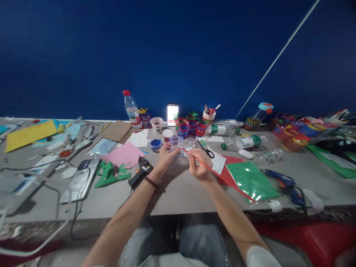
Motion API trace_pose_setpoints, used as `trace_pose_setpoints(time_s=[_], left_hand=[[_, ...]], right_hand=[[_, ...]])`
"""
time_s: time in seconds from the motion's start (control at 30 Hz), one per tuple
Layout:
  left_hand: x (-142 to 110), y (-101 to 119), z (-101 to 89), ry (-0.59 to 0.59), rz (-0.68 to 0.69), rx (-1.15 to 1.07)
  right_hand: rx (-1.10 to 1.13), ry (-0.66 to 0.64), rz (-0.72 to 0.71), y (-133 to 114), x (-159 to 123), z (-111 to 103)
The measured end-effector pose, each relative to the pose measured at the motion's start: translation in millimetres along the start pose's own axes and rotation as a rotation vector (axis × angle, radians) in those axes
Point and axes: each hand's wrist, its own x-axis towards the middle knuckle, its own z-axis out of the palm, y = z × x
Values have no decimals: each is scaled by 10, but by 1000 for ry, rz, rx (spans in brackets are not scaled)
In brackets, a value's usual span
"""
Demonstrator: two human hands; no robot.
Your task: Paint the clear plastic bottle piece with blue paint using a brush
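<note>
My left hand (166, 158) is closed around a clear plastic bottle section (175, 141) with blue along its rim. In my right hand (199, 165) is a long red paintbrush (222, 178), gripped near its front, its tip at the side of the bottle section. An open jar of blue paint (155, 144) stands just left of the left hand. Behind the section are a white-topped jar (167, 134) and several small painted cups with eyes, such as a blue cup (183, 130) and a red cup (201, 129).
A black glue gun (141, 171) lies left of my forearm; a blue glue gun (286, 182) lies far right. Scissors (208, 151), a green packet (252, 180) and plastic bottles (244, 142) are on the right. A water bottle (132, 111) and a lit phone (172, 114) stand behind.
</note>
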Motion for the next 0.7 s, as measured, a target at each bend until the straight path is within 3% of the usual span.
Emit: trace_pose_setpoints(time_s=[0.3,0.7], left_hand=[[5,-5,-12,-5,5,15],[36,9,-15,-7,-30,-76]], right_hand=[[-14,17,9,26,-16,7],[-205,50,89,198,-22,-91]])
